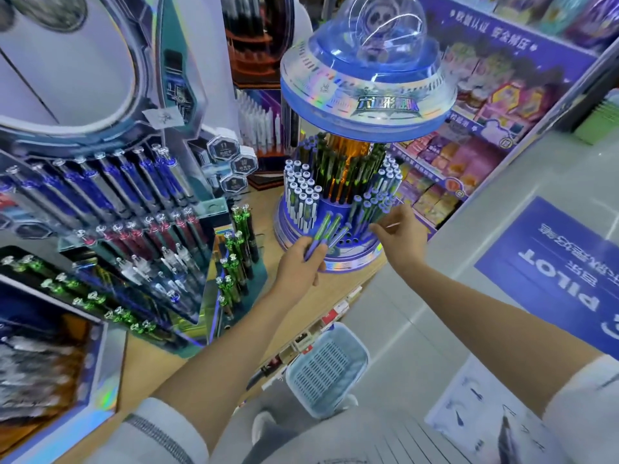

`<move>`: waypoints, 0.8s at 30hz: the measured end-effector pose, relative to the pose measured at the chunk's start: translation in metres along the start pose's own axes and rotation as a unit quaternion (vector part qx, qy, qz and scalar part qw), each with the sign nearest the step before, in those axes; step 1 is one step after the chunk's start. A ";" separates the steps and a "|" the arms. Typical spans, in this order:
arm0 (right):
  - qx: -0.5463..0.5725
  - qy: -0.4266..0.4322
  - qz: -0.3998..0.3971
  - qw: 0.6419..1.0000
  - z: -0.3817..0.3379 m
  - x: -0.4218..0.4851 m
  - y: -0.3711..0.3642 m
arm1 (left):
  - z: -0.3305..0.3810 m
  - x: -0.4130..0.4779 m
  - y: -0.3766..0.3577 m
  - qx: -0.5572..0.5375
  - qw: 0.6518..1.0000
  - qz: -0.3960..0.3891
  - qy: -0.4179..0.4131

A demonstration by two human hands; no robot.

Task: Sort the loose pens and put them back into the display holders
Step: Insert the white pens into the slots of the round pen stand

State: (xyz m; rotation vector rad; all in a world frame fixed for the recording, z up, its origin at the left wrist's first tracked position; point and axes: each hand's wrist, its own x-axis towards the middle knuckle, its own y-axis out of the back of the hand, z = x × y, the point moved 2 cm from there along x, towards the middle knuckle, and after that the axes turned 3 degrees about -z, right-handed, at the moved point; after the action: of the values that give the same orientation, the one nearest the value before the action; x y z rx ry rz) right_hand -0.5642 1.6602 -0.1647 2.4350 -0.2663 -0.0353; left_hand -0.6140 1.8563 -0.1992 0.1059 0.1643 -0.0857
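Observation:
A round blue display holder (pixel 348 257) with a UFO-shaped top stands on the wooden counter, its rings packed with upright pens. My left hand (pixel 299 262) is closed around a small bunch of blue and green pens (pixel 326 231), their tips fanned up toward the holder's front holes. My right hand (pixel 400 234) is at the holder's right side, fingers pinched among the blue pens (pixel 371 205) standing there. Whether it grips one of them is unclear.
A tall holographic pen rack (pixel 110 209) with rows of blue, red and green pens fills the left. A light blue plastic basket (pixel 326 366) sits on the floor below the counter edge. Shelves of coloured packets (pixel 445 175) stand behind the holder, and a blue floor sign lies at right.

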 end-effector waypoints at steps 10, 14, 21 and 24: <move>0.055 -0.025 -0.089 0.994 -0.004 -0.013 0.002 | 0.005 -0.002 0.000 -0.035 0.999 -0.028 -0.003; 0.182 -0.015 -0.182 0.966 -0.016 -0.025 0.001 | 0.014 -0.004 -0.011 -0.045 0.997 -0.059 -0.003; 0.294 -0.036 -0.147 0.944 -0.020 -0.024 0.014 | 0.014 0.002 -0.014 -0.069 0.996 -0.064 0.003; 0.309 -0.040 -0.036 0.950 -0.017 -0.015 0.027 | 0.006 0.009 -0.006 -0.033 0.999 0.017 0.015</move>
State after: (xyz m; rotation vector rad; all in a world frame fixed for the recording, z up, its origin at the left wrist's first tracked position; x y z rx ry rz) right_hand -0.5817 1.6540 -0.1351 3.0733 -0.2513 -0.0934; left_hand -0.6050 1.8488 -0.1952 0.0450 0.1948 -0.0439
